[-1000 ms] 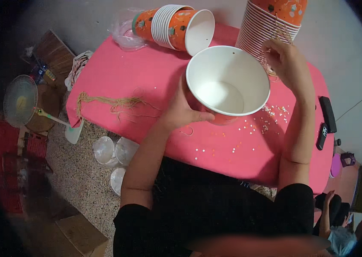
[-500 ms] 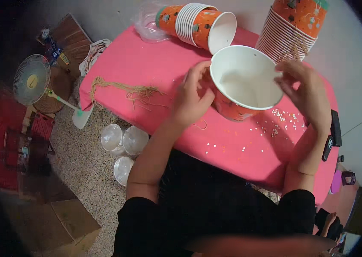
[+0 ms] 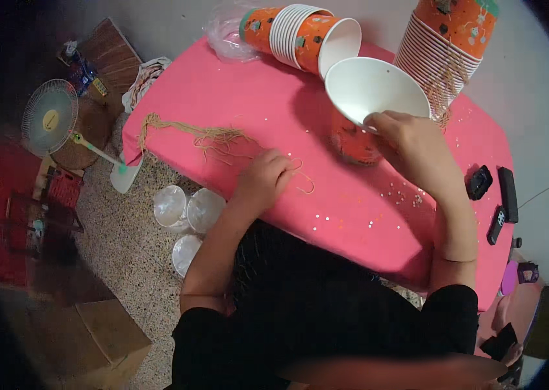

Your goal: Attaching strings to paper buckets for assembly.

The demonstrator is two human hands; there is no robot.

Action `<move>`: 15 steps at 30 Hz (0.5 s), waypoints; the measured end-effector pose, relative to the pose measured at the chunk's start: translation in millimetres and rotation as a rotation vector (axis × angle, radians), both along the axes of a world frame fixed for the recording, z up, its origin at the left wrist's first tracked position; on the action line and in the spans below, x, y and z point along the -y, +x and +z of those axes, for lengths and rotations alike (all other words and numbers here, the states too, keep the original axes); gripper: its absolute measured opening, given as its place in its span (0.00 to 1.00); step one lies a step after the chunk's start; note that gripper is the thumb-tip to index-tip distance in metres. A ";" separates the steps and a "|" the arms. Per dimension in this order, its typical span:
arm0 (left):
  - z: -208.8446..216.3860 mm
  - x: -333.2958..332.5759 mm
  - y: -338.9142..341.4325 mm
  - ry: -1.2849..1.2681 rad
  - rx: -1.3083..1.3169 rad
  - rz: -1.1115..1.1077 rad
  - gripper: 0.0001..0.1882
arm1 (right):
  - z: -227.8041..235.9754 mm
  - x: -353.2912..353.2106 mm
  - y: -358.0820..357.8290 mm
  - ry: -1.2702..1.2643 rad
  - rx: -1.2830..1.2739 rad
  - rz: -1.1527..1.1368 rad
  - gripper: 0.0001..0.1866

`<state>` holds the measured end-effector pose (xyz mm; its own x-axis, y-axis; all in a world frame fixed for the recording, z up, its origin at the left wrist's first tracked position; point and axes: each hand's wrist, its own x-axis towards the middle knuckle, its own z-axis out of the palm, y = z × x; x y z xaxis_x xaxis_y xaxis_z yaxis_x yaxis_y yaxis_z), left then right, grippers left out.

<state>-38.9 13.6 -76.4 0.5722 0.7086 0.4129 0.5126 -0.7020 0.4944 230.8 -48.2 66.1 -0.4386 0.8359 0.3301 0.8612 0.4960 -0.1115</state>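
bucket: partly behind right fingers; tall stack: top cut off

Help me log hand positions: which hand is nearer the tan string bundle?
Left. The left hand is near the right end of the tan string bundle; the right hand is farther right, holding the orange paper bucket.

Wall: pale grey, plain, thin dark line at right
Floor: speckled, stone-like
Desk: pink cover, against wall
Fan: pale, left of desk
Cardboard: brown, lower left
Light: soft, dimmer far left
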 end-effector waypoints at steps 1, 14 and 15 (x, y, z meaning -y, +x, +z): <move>-1.9 -5.3 1.3 0.069 0.035 0.007 0.09 | 0.5 -0.4 -4.0 0.102 -0.018 0.003 0.11; 39.0 -1.6 1.2 -0.590 0.749 -0.136 0.06 | -34.7 3.0 -53.9 -0.009 -0.426 0.234 0.09; 39.9 0.2 1.6 -0.591 0.749 -0.139 0.06 | -39.0 1.0 -56.2 -0.015 -0.487 0.185 0.10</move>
<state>-37.3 13.3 -36.4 0.3997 0.8651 0.3029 -0.1481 -0.2652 0.9528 174.6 -49.2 27.1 -0.3782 0.7649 0.5214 0.6054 0.6305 -0.4858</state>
